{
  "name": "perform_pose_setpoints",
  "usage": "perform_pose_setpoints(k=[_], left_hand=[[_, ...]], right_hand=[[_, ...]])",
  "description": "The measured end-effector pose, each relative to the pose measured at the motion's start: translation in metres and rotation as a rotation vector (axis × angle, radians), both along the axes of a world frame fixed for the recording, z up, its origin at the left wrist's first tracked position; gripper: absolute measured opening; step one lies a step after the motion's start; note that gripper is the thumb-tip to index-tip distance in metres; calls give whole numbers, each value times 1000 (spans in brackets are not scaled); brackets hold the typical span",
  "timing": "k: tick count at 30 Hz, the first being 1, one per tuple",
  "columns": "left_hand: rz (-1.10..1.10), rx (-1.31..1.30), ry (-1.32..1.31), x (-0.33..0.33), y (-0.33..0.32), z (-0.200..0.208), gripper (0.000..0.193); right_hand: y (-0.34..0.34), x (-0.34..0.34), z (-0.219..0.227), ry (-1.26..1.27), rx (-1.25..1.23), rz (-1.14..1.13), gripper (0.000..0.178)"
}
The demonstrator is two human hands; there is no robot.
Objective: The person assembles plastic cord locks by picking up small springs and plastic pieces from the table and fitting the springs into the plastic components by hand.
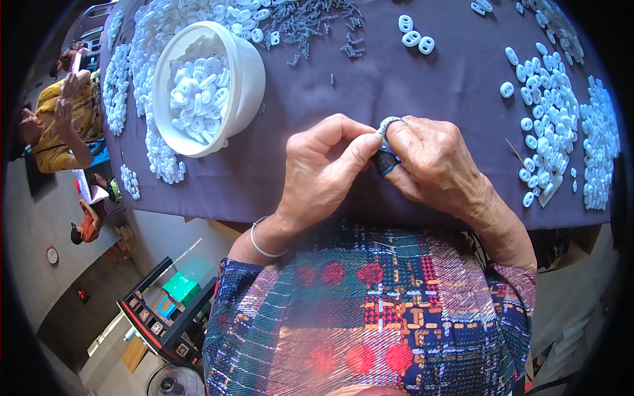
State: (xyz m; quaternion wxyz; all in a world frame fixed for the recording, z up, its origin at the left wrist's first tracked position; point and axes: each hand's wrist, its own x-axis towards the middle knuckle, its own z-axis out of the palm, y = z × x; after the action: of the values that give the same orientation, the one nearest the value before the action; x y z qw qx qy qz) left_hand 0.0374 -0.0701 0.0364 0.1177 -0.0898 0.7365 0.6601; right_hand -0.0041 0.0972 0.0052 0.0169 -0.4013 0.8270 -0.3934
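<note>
My left hand (320,168) and my right hand (432,158) meet over the near middle of the table, fingertips together. Both are closed in a pinch on something small. Only a pale speck of it shows between the fingers, so its kind is hidden. On my right thumb sits a black finger cover (384,162) with a blue edge, and a greyish wrap (388,123) goes round the index finger. A white bangle (259,241) circles my left wrist. Beyond my hands lies a single small metal spring (331,79).
A white bucket (249,86) of white oval two-holed plastic pieces (198,99) leans tilted at left. More pieces (545,122) are heaped at right, with rows (598,145) by the edge. Springs (307,26) lie scattered at the far side. Several people sit beyond the left edge.
</note>
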Motion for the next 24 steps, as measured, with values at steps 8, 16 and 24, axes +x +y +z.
perform_pose_setpoints(k=[8, 16, 24], left_hand=[[25, 73, -26, 1, 0, -4, 9], [-9, 99, -31, -2, -1, -5, 9], [-17, 115, 0, -7, -4, -11, 8]], right_hand=[[-2, 1, -1, -13, -32, 28, 24], [-1, 1, 1, -6, -24, 18, 24], [-1, -2, -2, -11, -25, -13, 24]])
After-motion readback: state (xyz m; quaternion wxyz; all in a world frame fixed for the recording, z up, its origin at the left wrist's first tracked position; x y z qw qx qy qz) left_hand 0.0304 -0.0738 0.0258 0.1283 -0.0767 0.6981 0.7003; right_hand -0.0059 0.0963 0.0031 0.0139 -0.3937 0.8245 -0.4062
